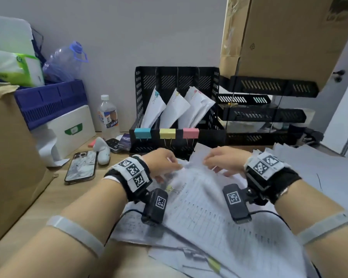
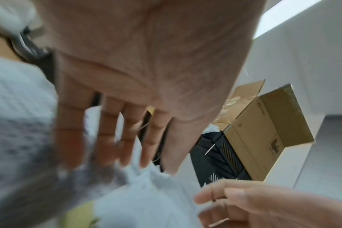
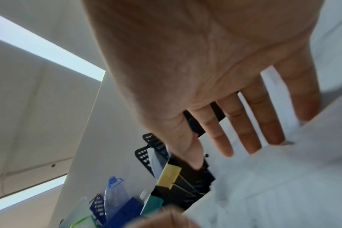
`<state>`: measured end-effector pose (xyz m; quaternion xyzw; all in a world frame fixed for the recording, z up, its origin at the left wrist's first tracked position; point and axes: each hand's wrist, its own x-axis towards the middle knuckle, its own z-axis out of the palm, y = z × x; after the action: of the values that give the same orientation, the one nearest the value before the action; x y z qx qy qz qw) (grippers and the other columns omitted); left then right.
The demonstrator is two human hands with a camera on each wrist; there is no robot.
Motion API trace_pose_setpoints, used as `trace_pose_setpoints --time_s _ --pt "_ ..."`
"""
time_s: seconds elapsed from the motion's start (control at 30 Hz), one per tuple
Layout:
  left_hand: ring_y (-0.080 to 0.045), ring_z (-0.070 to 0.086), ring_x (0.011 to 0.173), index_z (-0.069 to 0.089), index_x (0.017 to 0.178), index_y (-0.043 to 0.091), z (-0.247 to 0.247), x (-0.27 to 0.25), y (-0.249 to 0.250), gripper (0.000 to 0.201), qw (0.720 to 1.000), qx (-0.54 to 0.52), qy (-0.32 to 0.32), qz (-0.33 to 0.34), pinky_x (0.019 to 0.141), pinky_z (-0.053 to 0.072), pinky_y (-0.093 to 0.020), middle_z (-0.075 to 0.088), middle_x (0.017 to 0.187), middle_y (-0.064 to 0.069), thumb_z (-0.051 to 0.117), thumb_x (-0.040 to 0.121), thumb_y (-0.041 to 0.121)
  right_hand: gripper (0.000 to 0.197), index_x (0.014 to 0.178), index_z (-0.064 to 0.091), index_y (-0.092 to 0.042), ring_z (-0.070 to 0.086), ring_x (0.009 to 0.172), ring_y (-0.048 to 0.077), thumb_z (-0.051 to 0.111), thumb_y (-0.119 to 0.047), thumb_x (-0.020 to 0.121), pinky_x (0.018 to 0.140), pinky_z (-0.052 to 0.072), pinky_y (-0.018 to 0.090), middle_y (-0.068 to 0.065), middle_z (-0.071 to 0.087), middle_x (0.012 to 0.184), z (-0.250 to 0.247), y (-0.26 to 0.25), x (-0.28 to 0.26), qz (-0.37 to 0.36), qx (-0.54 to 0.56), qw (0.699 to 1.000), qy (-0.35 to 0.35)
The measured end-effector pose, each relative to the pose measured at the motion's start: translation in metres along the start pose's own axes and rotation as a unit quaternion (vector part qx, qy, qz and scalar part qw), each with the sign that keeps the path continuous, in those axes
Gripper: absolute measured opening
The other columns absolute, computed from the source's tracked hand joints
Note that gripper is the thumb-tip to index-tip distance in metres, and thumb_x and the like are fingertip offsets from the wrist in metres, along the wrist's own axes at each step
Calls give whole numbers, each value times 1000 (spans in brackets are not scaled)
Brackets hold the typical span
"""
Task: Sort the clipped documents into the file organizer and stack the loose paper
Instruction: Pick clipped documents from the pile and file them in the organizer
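Both hands, the left hand [image 1: 162, 161] and the right hand [image 1: 225, 161], are reaching with fingers spread flat for the loose paper [image 1: 201, 199] heaped at six o'clock from the file organizer [image 1: 177, 81], so they should be squaring its edges gently.

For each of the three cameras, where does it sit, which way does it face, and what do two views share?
Head: worn on the head, facing forward and down at the papers and organizer; shows both forearms, left hand, right hand.
Left wrist: under the left palm, looking along the fingers to the papers; the right hand shows too.
Right wrist: under the right palm, looking along the fingers toward the organizer.
Shared: head and right wrist both show the yellow clip.
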<state>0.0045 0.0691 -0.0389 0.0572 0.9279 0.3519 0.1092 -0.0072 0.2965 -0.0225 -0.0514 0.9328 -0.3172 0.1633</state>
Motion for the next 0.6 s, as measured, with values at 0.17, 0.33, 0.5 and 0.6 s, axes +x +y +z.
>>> trace_pose_setpoints --time_s 0.17,0.33,0.5,0.6 --pt "-23 63 70 74 98 11 11 -12 -25 35 994 22 -76 -69 76 61 -41 73 78 -6 83 79 39 39 118 67 -32 61 112 14 67 -52 84 103 47 37 -9 66 118 10 34 -18 0 -13 1000 11" --pt "-20 58 61 75 88 12 19 -16 -26 33 994 53 -79 -47 67 55 -35 67 68 0 84 76 41 48 126 63 -33 55 121 15 70 -51 81 110 37 36 -12 59 128 21 41 -16 5 -81 996 28" --pt "-8 59 58 70 88 23 24 -13 -37 8 993 -115 -10 9 62 50 -23 72 87 0 78 86 25 31 89 72 -25 68 95 23 71 -50 70 97 49 43 7 72 101 20 56 -8 -7 -24 999 49" --pt "-2 61 59 73 100 26 25 -15 -42 13 979 -200 3 38 57 47 -15 78 91 4 76 88 22 17 73 67 -21 62 75 23 70 -37 81 81 50 34 4 68 81 20 66 -4 -29 49 995 81"
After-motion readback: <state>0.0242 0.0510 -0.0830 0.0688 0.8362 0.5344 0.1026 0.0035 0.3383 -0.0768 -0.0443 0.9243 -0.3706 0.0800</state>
